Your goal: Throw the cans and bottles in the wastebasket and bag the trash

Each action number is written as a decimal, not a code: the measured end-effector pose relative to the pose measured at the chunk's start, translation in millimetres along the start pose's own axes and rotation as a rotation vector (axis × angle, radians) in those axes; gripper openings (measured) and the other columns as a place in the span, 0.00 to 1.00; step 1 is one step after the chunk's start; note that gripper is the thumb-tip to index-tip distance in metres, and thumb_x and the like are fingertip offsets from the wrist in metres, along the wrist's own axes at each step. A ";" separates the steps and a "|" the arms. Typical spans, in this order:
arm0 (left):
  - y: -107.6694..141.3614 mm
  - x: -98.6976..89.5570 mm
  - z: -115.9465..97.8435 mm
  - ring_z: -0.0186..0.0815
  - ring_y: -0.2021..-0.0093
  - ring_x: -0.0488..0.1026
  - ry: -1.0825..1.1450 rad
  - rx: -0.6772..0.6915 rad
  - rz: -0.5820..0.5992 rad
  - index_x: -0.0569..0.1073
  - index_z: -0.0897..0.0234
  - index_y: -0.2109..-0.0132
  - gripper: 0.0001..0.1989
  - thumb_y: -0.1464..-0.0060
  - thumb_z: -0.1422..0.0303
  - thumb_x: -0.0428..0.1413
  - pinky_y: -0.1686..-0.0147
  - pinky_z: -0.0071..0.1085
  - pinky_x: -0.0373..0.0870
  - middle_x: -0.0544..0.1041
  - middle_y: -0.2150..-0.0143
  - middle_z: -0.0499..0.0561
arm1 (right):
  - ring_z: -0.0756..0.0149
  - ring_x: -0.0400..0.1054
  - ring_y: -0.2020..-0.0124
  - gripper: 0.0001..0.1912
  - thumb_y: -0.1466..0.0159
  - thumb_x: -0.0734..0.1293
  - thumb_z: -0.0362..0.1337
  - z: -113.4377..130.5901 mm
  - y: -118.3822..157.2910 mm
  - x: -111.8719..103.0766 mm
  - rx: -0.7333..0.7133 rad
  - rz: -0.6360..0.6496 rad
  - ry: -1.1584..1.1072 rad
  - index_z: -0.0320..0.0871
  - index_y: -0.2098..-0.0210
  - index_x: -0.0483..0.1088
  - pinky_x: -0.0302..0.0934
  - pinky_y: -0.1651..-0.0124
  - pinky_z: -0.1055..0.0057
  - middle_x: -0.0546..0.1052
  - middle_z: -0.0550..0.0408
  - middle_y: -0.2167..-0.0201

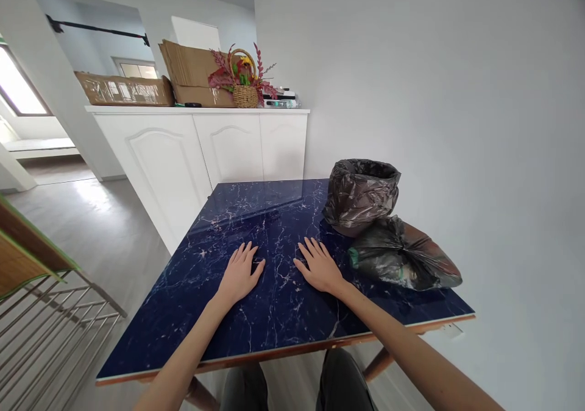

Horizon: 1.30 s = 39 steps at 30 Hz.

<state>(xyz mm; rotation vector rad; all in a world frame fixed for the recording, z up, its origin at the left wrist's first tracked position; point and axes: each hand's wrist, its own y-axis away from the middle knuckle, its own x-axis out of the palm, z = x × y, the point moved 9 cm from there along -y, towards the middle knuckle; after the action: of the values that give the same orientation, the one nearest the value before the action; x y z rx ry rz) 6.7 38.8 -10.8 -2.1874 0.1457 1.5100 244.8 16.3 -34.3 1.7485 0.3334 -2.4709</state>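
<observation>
My left hand [241,273] lies palm down on the dark blue marble-patterned table [269,313], its fingers stretched out and the thumb apart. To its right, my right hand [320,267] rests flat on the same surface with spread fingers. Neither hand holds anything. Nearest to my right hand is a tied black plastic bag [406,256], bulging with contents I cannot make out through the thin film. Just behind that bag stands a container lined with a black bin bag [363,195], open at the top; its inside is mostly hidden.
A white cabinet [237,146] adjoins the table's far side, carrying cardboard boxes [196,73], a flower basket [245,96] and a clear plastic bottle [283,103]. The wall borders the table's right side. A metal rack [68,313] stands on the floor at left.
</observation>
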 end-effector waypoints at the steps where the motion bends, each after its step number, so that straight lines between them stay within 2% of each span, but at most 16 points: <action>1: 0.2 2.1 0.2 0.55 0.20 0.53 -0.024 0.004 0.001 0.68 0.66 0.28 0.34 0.27 0.47 0.45 0.23 0.56 0.50 0.61 0.22 0.62 | 0.52 0.34 0.17 0.45 0.23 0.43 0.63 -0.2 0.1 0.1 0.001 -0.001 0.003 0.40 0.20 0.51 0.29 0.19 0.52 0.45 0.47 0.18; 6: 1.1 8.3 -0.2 0.54 0.20 0.53 -0.123 0.016 0.004 0.66 0.63 0.25 0.34 0.27 0.48 0.43 0.22 0.55 0.50 0.60 0.21 0.59 | 0.52 0.35 0.17 0.44 0.23 0.43 0.63 -0.6 0.7 -0.1 -0.003 -0.009 0.011 0.41 0.20 0.50 0.30 0.19 0.52 0.45 0.48 0.18; 12: 6.1 7.3 -4.9 0.54 0.20 0.53 -0.192 0.019 0.016 0.65 0.67 0.24 0.36 0.26 0.49 0.39 0.23 0.56 0.51 0.59 0.21 0.59 | 0.52 0.36 0.17 0.44 0.23 0.42 0.63 0.8 2.0 -1.4 0.001 -0.014 0.018 0.41 0.20 0.51 0.31 0.19 0.52 0.46 0.47 0.18; 18: 22.2 3.6 -11.0 0.54 0.20 0.53 -0.223 0.026 0.007 0.63 0.62 0.23 0.36 0.26 0.47 0.40 0.23 0.58 0.51 0.59 0.21 0.57 | 0.53 0.36 0.17 0.45 0.23 0.41 0.63 1.7 6.9 -1.1 0.013 -0.011 0.018 0.42 0.20 0.51 0.31 0.19 0.52 0.46 0.49 0.18; 27: 59.1 -8.5 -21.3 0.53 0.19 0.51 -0.242 0.053 -0.014 0.62 0.61 0.22 0.36 0.27 0.46 0.43 0.22 0.56 0.50 0.58 0.20 0.54 | 0.52 0.35 0.17 0.45 0.24 0.41 0.64 14.5 41.3 -1.0 0.007 -0.024 0.028 0.44 0.20 0.52 0.31 0.19 0.50 0.45 0.51 0.18; 32: 63.1 -11.9 -24.3 0.54 0.20 0.53 -0.236 0.048 -0.026 0.62 0.60 0.23 0.35 0.26 0.47 0.43 0.23 0.58 0.52 0.60 0.21 0.55 | 0.51 0.37 0.18 0.42 0.22 0.42 0.61 20.8 59.2 -2.0 0.019 -0.050 0.038 0.44 0.20 0.53 0.32 0.19 0.50 0.47 0.51 0.18; 39: 63.5 -12.7 -24.3 0.54 0.20 0.54 -0.214 0.044 -0.023 0.64 0.60 0.23 0.34 0.26 0.48 0.42 0.23 0.58 0.53 0.60 0.21 0.54 | 0.52 0.40 0.18 0.39 0.21 0.44 0.58 22.5 62.5 -3.0 0.038 -0.066 0.040 0.45 0.21 0.55 0.34 0.19 0.49 0.50 0.50 0.19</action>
<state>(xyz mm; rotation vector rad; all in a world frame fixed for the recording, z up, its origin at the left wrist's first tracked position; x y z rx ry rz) 0.5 -30.1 -12.8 -1.9716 0.0820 1.6989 237.8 -49.8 -32.0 1.8333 0.3551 -2.5052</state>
